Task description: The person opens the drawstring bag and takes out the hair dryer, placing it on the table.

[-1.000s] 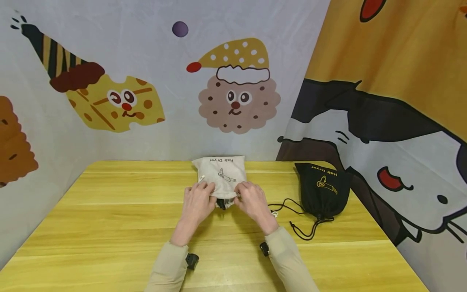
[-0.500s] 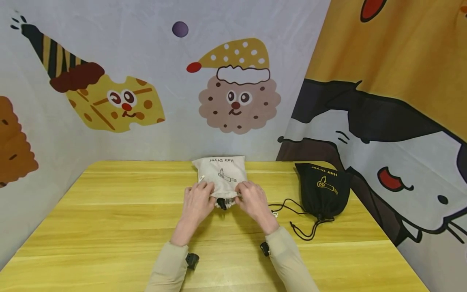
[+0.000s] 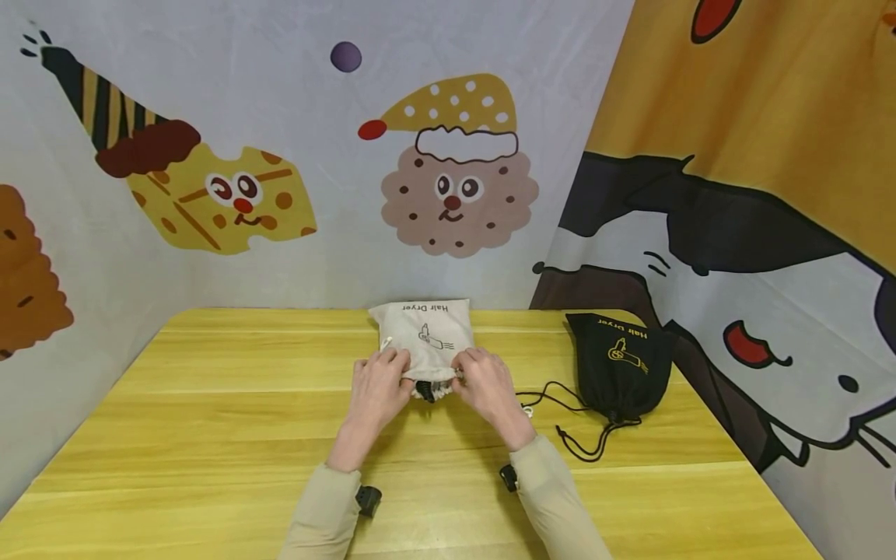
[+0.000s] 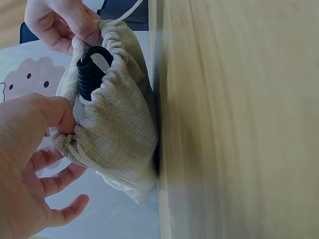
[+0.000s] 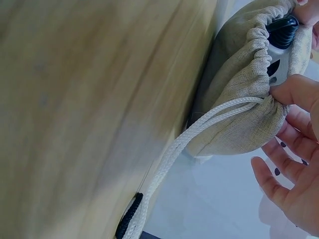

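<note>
A beige drawstring bag (image 3: 434,334) printed "Hair Dryer" lies near the far edge of the table, its gathered mouth facing the person. My left hand (image 3: 380,386) pinches the rim at one side of that mouth, thumb tucked inside, as the left wrist view shows. At the opposite side my right hand (image 3: 485,385) pinches the rim near the white drawstring (image 5: 172,149). Between the hands the mouth gapes, and a coiled black cord (image 4: 92,72) shows in it, with a pale part beside it. The rest of the contents is hidden by the cloth.
A black drawstring bag (image 3: 617,362), also printed "Hair Dryer", lies to the right on the wooden table (image 3: 210,435). Its black cords (image 3: 595,451) trail toward the person. A cartoon-printed cloth backdrop (image 3: 280,280) rises behind the table.
Both hands keep their pinch on the bag's rim, and the bag stays in place. The black cord in the mouth looks slightly shifted.
</note>
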`<state>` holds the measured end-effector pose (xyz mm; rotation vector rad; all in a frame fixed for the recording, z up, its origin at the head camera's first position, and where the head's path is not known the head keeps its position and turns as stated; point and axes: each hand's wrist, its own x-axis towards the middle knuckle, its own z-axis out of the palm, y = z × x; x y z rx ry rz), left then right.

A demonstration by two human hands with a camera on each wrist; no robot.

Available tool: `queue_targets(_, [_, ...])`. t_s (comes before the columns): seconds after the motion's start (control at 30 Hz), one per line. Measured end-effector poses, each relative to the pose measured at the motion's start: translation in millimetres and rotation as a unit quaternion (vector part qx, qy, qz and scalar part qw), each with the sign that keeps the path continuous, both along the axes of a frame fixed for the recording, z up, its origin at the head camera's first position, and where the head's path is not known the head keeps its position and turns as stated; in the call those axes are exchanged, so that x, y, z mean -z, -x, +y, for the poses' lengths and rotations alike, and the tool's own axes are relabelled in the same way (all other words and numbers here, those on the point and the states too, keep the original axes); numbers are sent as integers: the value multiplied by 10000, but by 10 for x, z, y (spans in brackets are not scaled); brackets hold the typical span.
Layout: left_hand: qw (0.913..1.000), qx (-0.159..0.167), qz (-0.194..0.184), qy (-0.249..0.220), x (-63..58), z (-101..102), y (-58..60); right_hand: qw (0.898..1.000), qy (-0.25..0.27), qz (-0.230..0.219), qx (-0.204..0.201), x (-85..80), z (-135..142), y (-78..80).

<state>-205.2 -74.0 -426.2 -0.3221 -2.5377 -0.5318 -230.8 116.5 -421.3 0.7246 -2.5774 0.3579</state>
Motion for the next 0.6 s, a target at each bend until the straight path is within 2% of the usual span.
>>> queue_targets(0.2, [10000,27,-3,-17,13,-4,1,9999,24,-121,21,-2,11,-6])
queue_targets(0.6, [10000,11,-31,89,20,9,-2,9999,-72,-81,87,-5,39,-13])
